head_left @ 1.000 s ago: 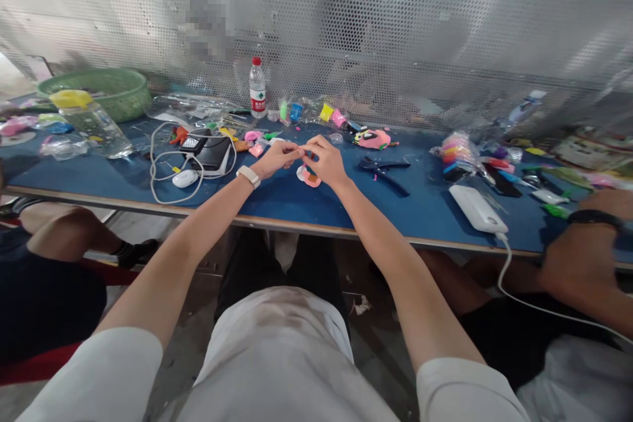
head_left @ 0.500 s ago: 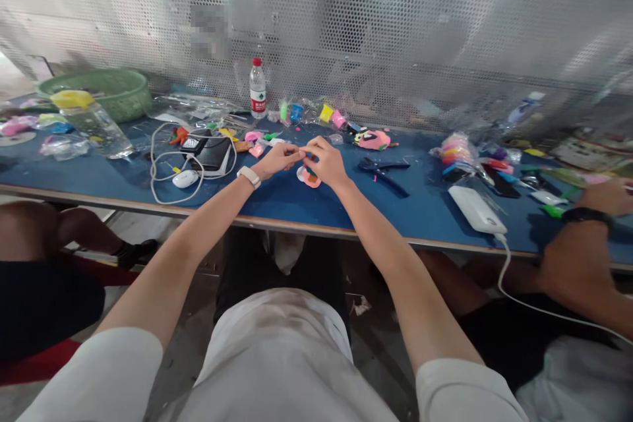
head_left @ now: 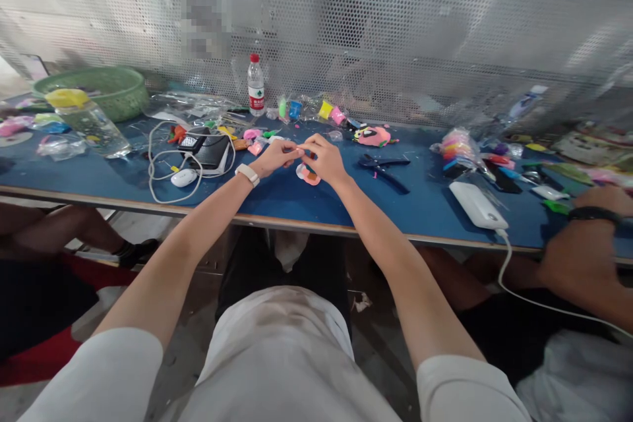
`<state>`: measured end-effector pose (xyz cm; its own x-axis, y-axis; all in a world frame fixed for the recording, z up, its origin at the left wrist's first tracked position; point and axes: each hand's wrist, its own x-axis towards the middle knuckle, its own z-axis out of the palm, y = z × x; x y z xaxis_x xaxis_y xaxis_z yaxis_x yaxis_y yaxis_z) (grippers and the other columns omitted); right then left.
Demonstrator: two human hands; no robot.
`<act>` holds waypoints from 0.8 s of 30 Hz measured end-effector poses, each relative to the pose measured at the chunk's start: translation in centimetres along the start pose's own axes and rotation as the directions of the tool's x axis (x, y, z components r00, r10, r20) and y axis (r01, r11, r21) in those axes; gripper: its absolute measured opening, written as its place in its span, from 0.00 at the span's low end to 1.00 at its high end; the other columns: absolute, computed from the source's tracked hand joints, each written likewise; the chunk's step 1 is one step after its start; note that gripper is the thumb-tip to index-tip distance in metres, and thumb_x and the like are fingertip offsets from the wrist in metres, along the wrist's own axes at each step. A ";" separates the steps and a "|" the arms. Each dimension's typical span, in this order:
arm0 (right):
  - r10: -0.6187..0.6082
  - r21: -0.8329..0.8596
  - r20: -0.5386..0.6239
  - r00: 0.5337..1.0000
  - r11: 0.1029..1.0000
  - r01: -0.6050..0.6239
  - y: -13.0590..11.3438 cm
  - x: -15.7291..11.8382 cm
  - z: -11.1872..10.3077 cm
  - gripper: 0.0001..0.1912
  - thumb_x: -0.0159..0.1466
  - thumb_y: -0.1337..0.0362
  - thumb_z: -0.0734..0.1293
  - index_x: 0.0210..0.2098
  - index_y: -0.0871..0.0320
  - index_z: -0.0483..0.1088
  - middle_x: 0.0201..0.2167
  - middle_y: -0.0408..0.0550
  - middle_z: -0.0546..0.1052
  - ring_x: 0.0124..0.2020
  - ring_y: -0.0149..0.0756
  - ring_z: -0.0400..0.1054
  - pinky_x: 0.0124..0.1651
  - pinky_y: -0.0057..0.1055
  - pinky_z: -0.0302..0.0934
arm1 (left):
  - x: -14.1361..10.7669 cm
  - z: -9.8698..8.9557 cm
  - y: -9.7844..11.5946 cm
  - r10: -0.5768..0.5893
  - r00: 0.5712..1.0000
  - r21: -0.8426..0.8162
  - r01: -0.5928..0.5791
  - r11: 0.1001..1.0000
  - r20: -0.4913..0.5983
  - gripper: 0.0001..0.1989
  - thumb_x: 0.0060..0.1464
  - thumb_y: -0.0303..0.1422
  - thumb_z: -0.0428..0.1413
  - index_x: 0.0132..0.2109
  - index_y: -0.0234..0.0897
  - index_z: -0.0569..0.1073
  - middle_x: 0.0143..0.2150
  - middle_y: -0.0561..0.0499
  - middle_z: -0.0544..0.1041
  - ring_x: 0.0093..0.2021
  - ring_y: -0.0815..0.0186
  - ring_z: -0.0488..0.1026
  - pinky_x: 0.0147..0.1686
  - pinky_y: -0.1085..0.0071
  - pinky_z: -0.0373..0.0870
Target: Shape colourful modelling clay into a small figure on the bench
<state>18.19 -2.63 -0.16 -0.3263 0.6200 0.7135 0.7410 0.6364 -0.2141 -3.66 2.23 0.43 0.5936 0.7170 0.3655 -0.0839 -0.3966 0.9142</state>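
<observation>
My left hand [head_left: 277, 156] and my right hand [head_left: 322, 157] meet at the fingertips above the blue table [head_left: 277, 201]. Both are closed in a pinch, and whatever sits between the fingers is too small to name. Just under my right hand lies a flat pink and white clay piece [head_left: 308, 175], partly covered by the fingers. Beyond my left hand are lumps of pink clay [head_left: 255, 146]. A pink clay figure [head_left: 373, 136] with yellow and black parts rests to the right, behind dark-handled pliers [head_left: 383, 171].
A red-capped water bottle [head_left: 256, 87] stands at the back. On the left are a white cable with a mouse-like end [head_left: 183, 177], a yellow-lidded jar [head_left: 89, 122] and a green basin [head_left: 119, 95]. A white power bank [head_left: 477, 205] lies right, near a co-worker's arm [head_left: 588, 244].
My hands stay together at the fingertips with hardly any movement. The view has shifted slightly, and the co-worker's hand on the right has moved a little.
</observation>
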 end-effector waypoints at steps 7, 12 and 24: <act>-0.020 0.000 -0.042 0.999 1.000 0.020 0.0 0.0 0.0 0.17 0.84 0.54 0.67 0.56 0.51 0.87 0.50 0.51 0.83 0.36 0.36 0.74 0.44 0.36 0.72 | 0.1 -0.1 -0.1 -0.021 0.998 -0.125 0.028 0.992 0.051 0.33 0.55 0.60 0.78 0.37 0.32 0.81 0.24 0.57 0.69 0.24 0.75 0.64 0.25 0.75 0.60; 0.007 -0.031 -0.049 0.999 0.999 -0.009 0.2 -0.1 0.0 0.18 0.83 0.51 0.67 0.55 0.52 0.88 0.49 0.51 0.83 0.35 0.36 0.74 0.42 0.36 0.70 | 0.3 -0.2 -0.3 -0.027 0.999 -0.070 0.026 0.997 -0.020 0.29 0.58 0.57 0.77 0.39 0.33 0.82 0.25 0.56 0.70 0.23 0.75 0.64 0.25 0.75 0.60; 0.025 -0.053 -0.015 1.000 0.998 -0.026 -0.3 0.0 -0.2 0.12 0.81 0.58 0.70 0.54 0.52 0.87 0.51 0.50 0.83 0.35 0.35 0.74 0.44 0.34 0.70 | 0.1 0.0 -0.2 -0.009 0.999 -0.098 0.012 0.995 0.031 0.34 0.54 0.63 0.77 0.37 0.33 0.80 0.24 0.57 0.69 0.23 0.75 0.64 0.25 0.75 0.61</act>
<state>18.15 -2.91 0.04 -0.2986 0.6289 0.7179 0.7793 0.5949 -0.1970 -3.58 2.39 0.34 0.6192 0.7022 0.3515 -0.1544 -0.3300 0.9313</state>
